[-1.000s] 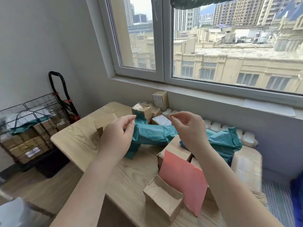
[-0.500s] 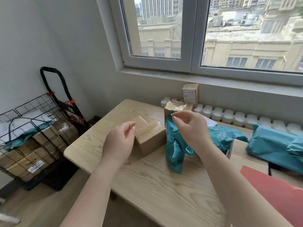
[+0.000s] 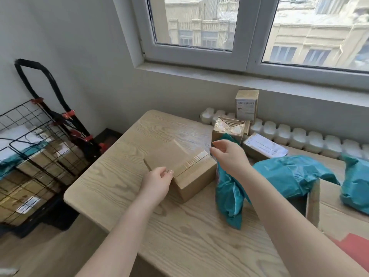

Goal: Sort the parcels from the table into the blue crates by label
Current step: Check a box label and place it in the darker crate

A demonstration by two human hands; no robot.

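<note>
A taped brown cardboard box [image 3: 180, 166] lies on the wooden table [image 3: 123, 176]. My left hand [image 3: 156, 182] holds its near left corner with curled fingers. Just right of the box, a teal plastic mailer bag [image 3: 229, 198] stands upright, and my right hand [image 3: 229, 156] holds its upper part. The hand hides the grip itself. More parcels sit behind: a small taped box [image 3: 228, 126], a tall labelled box [image 3: 246, 104] and a flat labelled parcel [image 3: 263, 146]. No blue crate is in view.
A black wire trolley [image 3: 34, 156] full of parcels stands on the floor to the left. A white radiator [image 3: 299, 136] runs under the window. Other teal bags [image 3: 295, 172] [image 3: 355, 186], an open carton [image 3: 313, 198] and a red envelope [image 3: 351, 246] fill the table's right side.
The view has dropped and shifted left. My left hand reached forward onto the cardboard box's corner. My right hand stayed at the teal bag, which now stands beside the box.
</note>
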